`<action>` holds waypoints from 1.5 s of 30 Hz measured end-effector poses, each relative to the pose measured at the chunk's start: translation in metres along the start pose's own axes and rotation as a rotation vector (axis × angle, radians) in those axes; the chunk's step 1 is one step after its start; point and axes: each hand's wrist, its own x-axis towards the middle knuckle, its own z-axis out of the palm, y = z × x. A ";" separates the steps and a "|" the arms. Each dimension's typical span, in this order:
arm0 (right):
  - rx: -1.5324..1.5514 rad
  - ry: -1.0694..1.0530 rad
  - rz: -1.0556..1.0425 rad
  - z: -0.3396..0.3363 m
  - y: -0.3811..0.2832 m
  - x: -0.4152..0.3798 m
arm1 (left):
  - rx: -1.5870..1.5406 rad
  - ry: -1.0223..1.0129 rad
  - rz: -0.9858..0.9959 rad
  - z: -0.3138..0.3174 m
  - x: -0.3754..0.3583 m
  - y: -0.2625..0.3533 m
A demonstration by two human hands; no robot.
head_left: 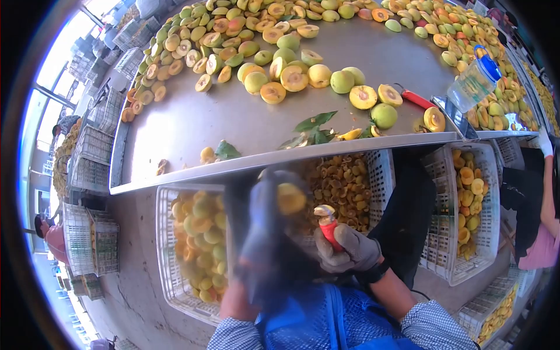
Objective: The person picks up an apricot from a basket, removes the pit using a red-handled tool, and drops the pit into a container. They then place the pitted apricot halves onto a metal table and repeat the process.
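Observation:
My right hand (pixel 344 251), in a grey glove, is wrapped round the red handle of a pitting knife (pixel 328 230). Its short curved metal tip points up, with a pale bit of flesh on it. Smeared by motion, my gloved left hand (pixel 262 216) is raised over the gap between two crates. A yellow peach half (pixel 291 199) is at its fingers and moves with it. Below the knife, a crate of pits and scraps (pixel 341 189) stands under the table edge. To the left, a white crate (pixel 165 256) holds peach halves.
Many whole and halved peaches (pixel 291 77) lie on the metal table (pixel 373 58), with leaves (pixel 315 121) near its edge. A red-handled tool (pixel 416 97) and blue-lidded jar (pixel 472 87) are at right. Another crate (pixel 446 233) of halves and a person in pink (pixel 539 251) are beyond.

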 end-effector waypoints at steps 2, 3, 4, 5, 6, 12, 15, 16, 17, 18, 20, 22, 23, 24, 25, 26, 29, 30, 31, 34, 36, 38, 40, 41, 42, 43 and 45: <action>-1.196 -0.107 -0.776 -0.020 -0.013 0.017 | 0.669 0.067 0.268 -0.054 -0.006 0.014; -1.188 -0.104 -0.785 -0.023 -0.018 0.012 | 0.985 0.044 0.452 -0.083 -0.003 0.018; -1.046 -0.082 -0.561 -0.025 -0.024 0.005 | 1.186 0.016 0.437 -0.104 -0.005 0.030; -0.904 -0.062 -0.339 -0.026 -0.030 -0.001 | 1.384 -0.007 0.418 -0.116 -0.007 0.046; -1.058 -0.064 -0.413 -0.029 -0.033 0.005 | 1.383 0.034 0.432 -0.120 -0.006 0.056; -1.096 -0.032 -0.458 -0.034 -0.035 0.011 | 1.078 -0.104 0.492 -0.011 0.073 0.095; -0.998 -0.036 -0.371 -0.036 -0.045 0.008 | 1.032 -0.344 0.672 0.051 0.153 0.077; -0.976 0.031 -0.371 -0.038 -0.045 0.008 | 1.035 -0.404 0.762 0.068 0.174 0.070; -0.951 0.100 -0.368 -0.041 -0.044 0.008 | 1.110 -0.478 0.729 0.082 0.191 0.065; -0.911 0.104 -0.365 -0.044 -0.044 0.010 | 1.148 -0.503 0.711 0.093 0.209 0.050; -0.865 0.087 -0.354 -0.046 -0.048 0.009 | 1.184 -0.529 0.691 0.104 0.216 0.044; -0.814 0.064 -0.332 -0.044 -0.048 0.006 | 1.198 -0.448 0.735 0.100 0.209 0.042; -0.809 0.032 -0.329 -0.039 -0.049 0.000 | 1.204 -0.452 0.729 0.094 0.198 0.047; -0.807 -0.003 -0.322 -0.037 -0.050 -0.004 | 0.865 -0.481 0.458 0.084 0.184 0.054; -0.808 -0.010 -0.310 -0.038 -0.051 -0.006 | 0.523 -0.485 0.194 0.074 0.166 0.061; -0.992 -0.053 -0.454 -0.040 -0.050 -0.007 | 0.161 -0.510 0.214 0.064 0.142 0.068; -1.246 -0.102 -0.646 -0.020 -0.039 -0.013 | -0.147 -0.489 0.118 0.033 0.087 0.071; -1.259 -0.111 -0.682 -0.016 -0.035 -0.014 | -0.291 -0.463 0.072 0.030 0.071 0.065; -1.270 -0.117 -0.722 -0.010 -0.032 -0.016 | -0.439 -0.439 0.028 0.030 0.057 0.056; -1.292 -0.197 -0.695 0.015 -0.026 -0.015 | -0.351 -0.359 0.004 0.029 0.026 0.036; -1.289 -0.307 -0.664 0.033 -0.026 -0.011 | -0.300 -0.334 0.056 0.032 0.014 0.022; -1.141 -0.204 -0.627 0.043 -0.017 -0.013 | -0.292 -0.282 0.078 0.028 0.016 0.002; -0.992 -0.107 -0.577 0.044 -0.011 -0.009 | -0.209 -0.188 0.163 0.025 0.016 -0.006; -1.061 -0.090 -0.636 0.037 -0.009 -0.002 | -0.214 -0.182 0.166 0.025 0.015 -0.005; -1.127 -0.071 -0.695 0.031 -0.008 0.003 | -0.226 -0.186 0.160 0.025 0.012 -0.003; -1.131 -0.069 -0.695 0.027 -0.008 0.007 | -0.237 -0.192 0.156 0.026 0.010 -0.001; -1.417 0.046 -0.873 0.020 -0.011 0.014 | -0.207 -0.213 0.136 0.024 0.011 -0.006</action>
